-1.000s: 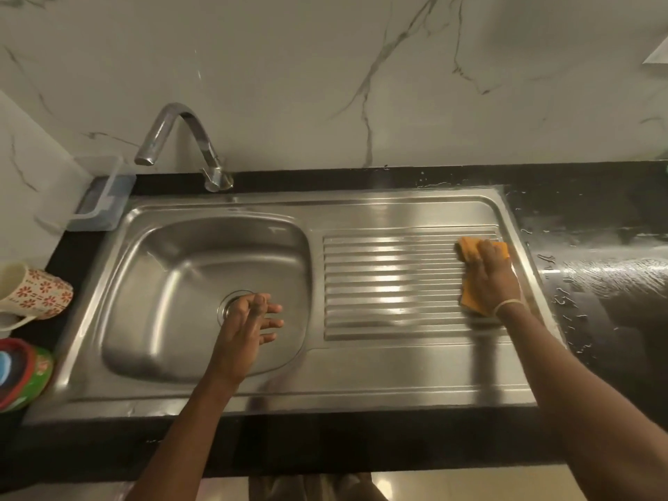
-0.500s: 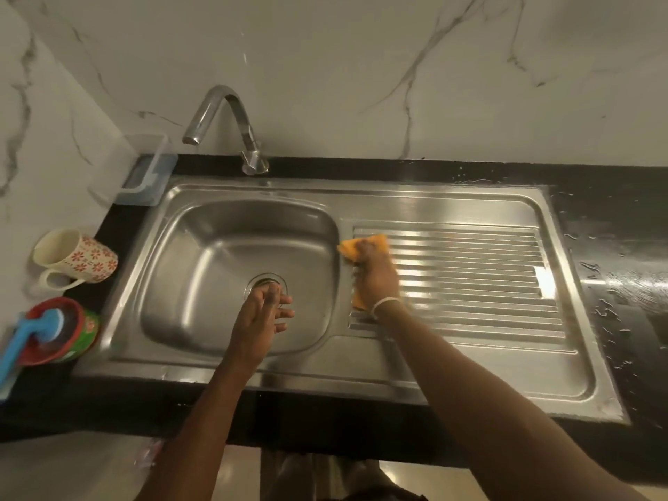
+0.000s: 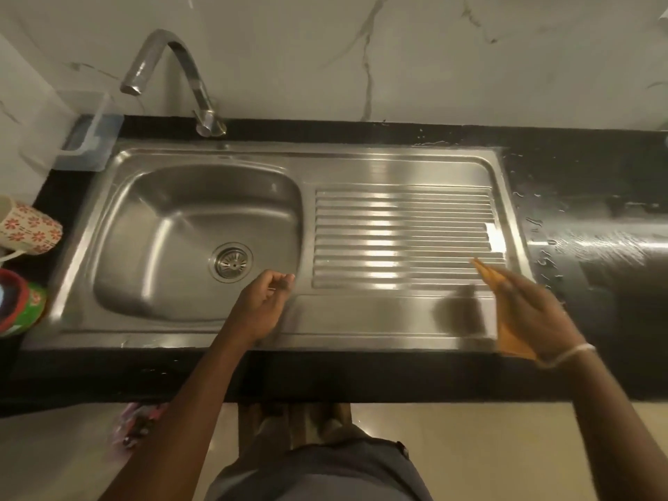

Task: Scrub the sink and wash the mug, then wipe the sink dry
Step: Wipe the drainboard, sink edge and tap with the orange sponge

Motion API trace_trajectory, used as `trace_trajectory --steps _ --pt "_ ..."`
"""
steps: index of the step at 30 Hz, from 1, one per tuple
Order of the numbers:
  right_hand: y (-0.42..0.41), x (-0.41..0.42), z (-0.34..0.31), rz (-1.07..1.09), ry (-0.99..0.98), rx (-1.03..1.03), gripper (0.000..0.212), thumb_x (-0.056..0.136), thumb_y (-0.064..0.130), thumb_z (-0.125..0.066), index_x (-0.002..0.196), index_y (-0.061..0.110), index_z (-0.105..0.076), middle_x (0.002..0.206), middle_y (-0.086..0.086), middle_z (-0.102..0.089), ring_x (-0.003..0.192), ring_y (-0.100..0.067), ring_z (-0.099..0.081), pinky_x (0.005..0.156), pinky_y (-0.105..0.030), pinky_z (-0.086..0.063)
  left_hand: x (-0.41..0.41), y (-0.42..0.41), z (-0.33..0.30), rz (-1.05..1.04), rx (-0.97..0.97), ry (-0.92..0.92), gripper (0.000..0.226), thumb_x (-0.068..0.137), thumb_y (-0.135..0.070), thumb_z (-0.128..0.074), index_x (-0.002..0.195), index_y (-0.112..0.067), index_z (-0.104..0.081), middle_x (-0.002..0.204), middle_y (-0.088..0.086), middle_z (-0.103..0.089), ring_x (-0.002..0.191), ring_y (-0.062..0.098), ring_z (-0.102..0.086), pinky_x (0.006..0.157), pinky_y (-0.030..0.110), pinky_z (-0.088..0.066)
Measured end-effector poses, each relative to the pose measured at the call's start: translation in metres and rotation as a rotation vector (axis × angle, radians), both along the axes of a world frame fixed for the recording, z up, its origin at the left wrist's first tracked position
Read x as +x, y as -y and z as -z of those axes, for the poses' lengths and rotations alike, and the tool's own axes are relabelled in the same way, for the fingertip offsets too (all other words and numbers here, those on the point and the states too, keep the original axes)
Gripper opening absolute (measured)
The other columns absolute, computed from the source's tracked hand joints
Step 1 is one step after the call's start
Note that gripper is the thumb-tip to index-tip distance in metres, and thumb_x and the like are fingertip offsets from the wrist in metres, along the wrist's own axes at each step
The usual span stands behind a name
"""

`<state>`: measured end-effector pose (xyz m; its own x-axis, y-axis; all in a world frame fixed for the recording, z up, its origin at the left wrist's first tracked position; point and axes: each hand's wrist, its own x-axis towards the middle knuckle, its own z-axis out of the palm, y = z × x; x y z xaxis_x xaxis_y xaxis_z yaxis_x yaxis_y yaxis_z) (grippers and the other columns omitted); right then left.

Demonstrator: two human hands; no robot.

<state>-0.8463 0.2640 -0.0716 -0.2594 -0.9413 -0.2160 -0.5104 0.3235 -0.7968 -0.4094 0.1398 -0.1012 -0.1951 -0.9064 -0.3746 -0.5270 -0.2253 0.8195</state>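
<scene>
Your right hand presses the orange cloth flat-fingered at the sink's lower-right rim; left hand loosely curled, empty, frame centre. Mug sits far left. Wipe along the ribs, overlapping strokes.

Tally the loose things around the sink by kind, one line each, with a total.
Mugs: 1, the floral mug
Cloths: 1, the orange cloth under the right hand
Clear plastic containers: 1
Red-and-green tubs: 1
Total: 4
</scene>
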Motion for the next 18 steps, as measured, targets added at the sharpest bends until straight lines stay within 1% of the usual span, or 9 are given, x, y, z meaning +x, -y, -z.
trace_trajectory --steps 2,3,4,5,8,11,13,16,18 --pt "-0.036 -0.027 0.005 0.085 -0.068 0.068 0.035 0.105 0.034 -0.045 0.138 0.037 -0.055 0.126 -0.001 -0.067 0.112 -0.019 -0.064 0.095 -0.035 -0.053 -0.011 0.001 0.0 0.025 0.002 0.02 0.057 0.074 -0.084 -0.042 0.094 -0.034 -0.06 0.096 -0.009 -0.068 0.094 0.009 -0.066 0.088 0.04 -0.053" --pt "-0.049 -0.031 0.011 0.092 -0.088 0.099 0.035 0.104 0.035 -0.045 0.138 0.038 -0.055 0.131 -0.002 -0.064 0.118 -0.023 -0.062 0.099 -0.029 -0.051 -0.017 0.002 0.0 0.041 -0.002 0.031 0.059 0.074 -0.086 -0.04 0.095 -0.034 -0.06 0.096 -0.009 -0.068 0.094 0.008 -0.066 0.088 0.04 -0.053" --pt "-0.058 -0.029 0.017 0.061 -0.113 0.119 0.037 0.104 0.034 -0.046 0.14 0.038 -0.053 0.14 -0.001 -0.058 0.128 -0.026 -0.056 0.104 -0.023 -0.044 -0.023 0.003 -0.001 0.06 -0.013 0.038 0.058 0.075 -0.084 -0.039 0.095 -0.034 -0.06 0.095 -0.009 -0.068 0.094 0.008 -0.065 0.088 0.04 -0.053" --pt "-0.063 -0.026 0.025 0.012 -0.155 0.13 0.039 0.103 0.031 -0.048 0.142 0.035 -0.051 0.149 0.002 -0.048 0.139 -0.025 -0.045 0.113 -0.024 -0.035 -0.028 0.005 -0.004 0.076 -0.027 0.042 0.055 0.078 -0.081 -0.04 0.095 -0.033 -0.06 0.094 -0.009 -0.068 0.093 0.008 -0.065 0.088 0.039 -0.053" --pt "-0.066 -0.018 0.025 -0.101 -0.258 0.141 0.048 0.101 0.018 -0.053 0.148 0.019 -0.044 0.153 0.01 -0.029 0.15 -0.016 -0.018 0.123 -0.042 -0.017 -0.042 0.007 -0.01 0.112 -0.057 0.027 0.049 0.081 -0.075 -0.041 0.096 -0.033 -0.061 0.095 -0.009 -0.068 0.095 0.007 -0.064 0.091 0.037 -0.051" --pt "-0.069 -0.031 0.023 -0.226 -0.406 0.147 0.06 0.1 0.047 -0.046 0.154 0.026 -0.031 0.16 0.013 -0.017 0.151 -0.01 -0.009 0.121 -0.039 -0.01 -0.044 0.007 -0.014 0.142 -0.07 0.024 0.047 0.081 -0.076 -0.041 0.096 -0.036 -0.06 0.097 -0.011 -0.068 0.095 0.008 -0.065 0.091 0.038 -0.052" --pt "-0.073 -0.036 0.03 -0.313 -0.521 0.147 0.071 0.096 0.061 -0.035 0.157 0.028 -0.022 0.164 0.01 -0.012 0.153 -0.01 -0.004 0.122 -0.044 -0.008 -0.038 0.007 -0.013 0.143 -0.063 0.026 0.047 0.081 -0.076 -0.041 0.096 -0.036 -0.06 0.098 -0.012 -0.068 0.095 0.007 -0.065 0.091 0.039 -0.052" --pt "-0.077 -0.027 0.047 -0.271 -0.657 0.133 0.072 0.098 0.062 -0.028 0.158 0.024 -0.019 0.166 0.003 -0.013 0.154 -0.014 -0.002 0.123 -0.054 -0.009 -0.022 0.006 -0.008 0.113 -0.054 0.027 0.052 0.077 -0.082 -0.041 0.095 -0.037 -0.06 0.099 -0.012 -0.068 0.095 0.01 -0.066 0.091 0.043 -0.053" --pt "-0.078 -0.007 0.055 -0.219 -0.678 0.139 0.071 0.098 0.061 -0.026 0.159 0.023 -0.018 0.167 0.001 -0.012 0.154 -0.016 -0.002 0.124 -0.052 -0.006 -0.009 0.008 -0.006 0.078 -0.055 0.027 0.056 0.075 -0.085 -0.04 0.095 -0.036 -0.06 0.1 -0.01 -0.068 0.095 0.012 -0.067 0.091 0.045 -0.053"
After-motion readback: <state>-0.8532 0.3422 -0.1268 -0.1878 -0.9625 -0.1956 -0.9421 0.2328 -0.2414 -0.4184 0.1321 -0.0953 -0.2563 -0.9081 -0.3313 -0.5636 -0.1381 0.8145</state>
